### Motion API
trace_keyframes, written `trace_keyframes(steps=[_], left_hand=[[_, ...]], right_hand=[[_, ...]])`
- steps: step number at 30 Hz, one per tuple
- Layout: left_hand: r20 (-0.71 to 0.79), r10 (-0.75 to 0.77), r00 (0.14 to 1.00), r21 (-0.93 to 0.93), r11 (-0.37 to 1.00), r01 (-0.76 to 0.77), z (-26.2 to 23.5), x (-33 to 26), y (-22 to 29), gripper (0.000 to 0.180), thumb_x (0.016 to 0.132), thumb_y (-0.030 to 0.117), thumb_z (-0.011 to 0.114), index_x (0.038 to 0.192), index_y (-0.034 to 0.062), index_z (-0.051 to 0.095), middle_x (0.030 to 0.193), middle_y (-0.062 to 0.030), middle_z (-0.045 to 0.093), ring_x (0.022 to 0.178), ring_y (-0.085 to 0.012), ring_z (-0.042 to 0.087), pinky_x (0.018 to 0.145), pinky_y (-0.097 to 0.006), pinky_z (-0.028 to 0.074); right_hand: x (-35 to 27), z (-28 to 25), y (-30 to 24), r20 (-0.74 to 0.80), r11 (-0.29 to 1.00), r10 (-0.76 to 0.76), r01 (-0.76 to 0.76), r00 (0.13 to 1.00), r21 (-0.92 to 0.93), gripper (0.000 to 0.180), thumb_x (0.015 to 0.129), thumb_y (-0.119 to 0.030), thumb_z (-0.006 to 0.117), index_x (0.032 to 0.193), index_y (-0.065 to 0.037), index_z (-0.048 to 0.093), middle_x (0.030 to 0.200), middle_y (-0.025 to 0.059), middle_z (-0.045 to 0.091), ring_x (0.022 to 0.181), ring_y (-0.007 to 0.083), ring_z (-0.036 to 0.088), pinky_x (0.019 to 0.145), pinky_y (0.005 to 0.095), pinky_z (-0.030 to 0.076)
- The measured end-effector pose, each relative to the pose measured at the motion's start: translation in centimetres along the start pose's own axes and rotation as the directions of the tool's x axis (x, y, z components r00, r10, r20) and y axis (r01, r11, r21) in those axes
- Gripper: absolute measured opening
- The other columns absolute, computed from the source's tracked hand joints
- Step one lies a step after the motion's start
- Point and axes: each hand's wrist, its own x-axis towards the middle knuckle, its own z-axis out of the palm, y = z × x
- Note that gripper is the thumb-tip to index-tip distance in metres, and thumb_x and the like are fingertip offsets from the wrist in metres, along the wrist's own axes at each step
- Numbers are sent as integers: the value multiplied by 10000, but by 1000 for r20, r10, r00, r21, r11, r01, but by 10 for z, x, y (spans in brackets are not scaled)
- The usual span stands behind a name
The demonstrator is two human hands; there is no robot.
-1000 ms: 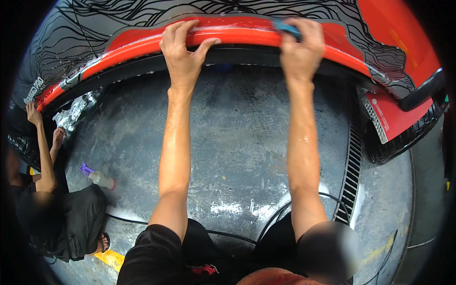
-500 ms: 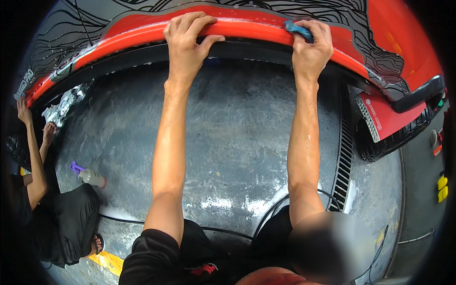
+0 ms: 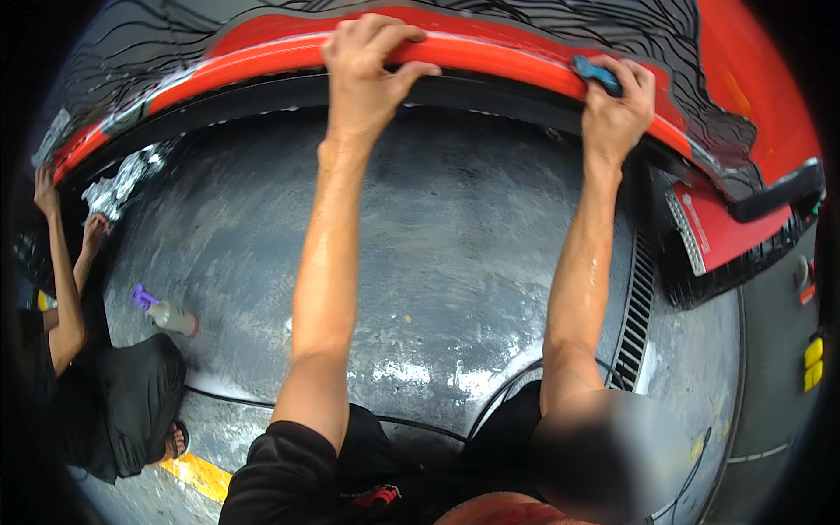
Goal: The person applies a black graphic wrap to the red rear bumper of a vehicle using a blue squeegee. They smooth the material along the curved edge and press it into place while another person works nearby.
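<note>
A car's red side sill (image 3: 490, 58) runs in a curve across the top, with a thin wet whitish streak along it. My left hand (image 3: 367, 79) rests on the sill left of centre, its thumb held apart from the curled fingers and nothing between them. Farther right along the same sill, my right hand (image 3: 619, 109) is closed around a small soft blue wad (image 3: 595, 75), pressed against the red surface. Part of the wad is hidden by the fingers; whether it is cloth or clay I cannot tell.
At the left a co-worker's hands (image 3: 48, 188) are by the sill and crumpled silver foil (image 3: 127, 188). A purple-topped spray bottle (image 3: 166, 313) stands near. A black hose (image 3: 420, 427), a floor grate (image 3: 637, 306) and a wheel with a red flap (image 3: 713, 227) lie around.
In the picture, my right hand with the blue wad has shifted right along the sill. My left hand also sits a little farther right, its pose unchanged; the view has shifted slightly.
</note>
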Motion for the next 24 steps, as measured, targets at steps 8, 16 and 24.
trace_keyframes(steps=[8, 16, 24], left_hand=[[-329, -360, 873, -616, 782, 90, -38, 12, -38, 280, 1141, 224, 596, 1165, -12, 745, 1066, -90, 760, 985, -186, 738, 943, -332, 577], [-436, -672, 599, -727, 655, 206, -114, -1, -107, 531, 1197, 363, 367, 1184, -44, 709, 1114, -113, 720, 1048, -194, 670, 942, -347, 539], [-526, -384, 759, -188, 923, 337, -95, 0, -80, 178, 1079, 142, 648, 1130, 21, 768, 1128, -75, 723, 1086, -202, 647, 972, -347, 507]], right_hand=[[-17, 105, -138, 136, 972, -90, 57, 987, 228, 241, 794, -5, 763, 1018, -78, 814, 952, 108, 658, 895, 290, 670, 791, 408, 540], [-18, 252, -326, 135, 952, -247, 214, 959, 220, 134, 771, -146, 753, 858, -64, 813, 981, 106, 678, 966, 282, 677, 802, 408, 576], [-3, 121, -176, 257, 952, -299, 270, 919, 143, 100, 826, -10, 696, 899, -58, 745, 1034, 137, 650, 956, 340, 672, 794, 466, 572]])
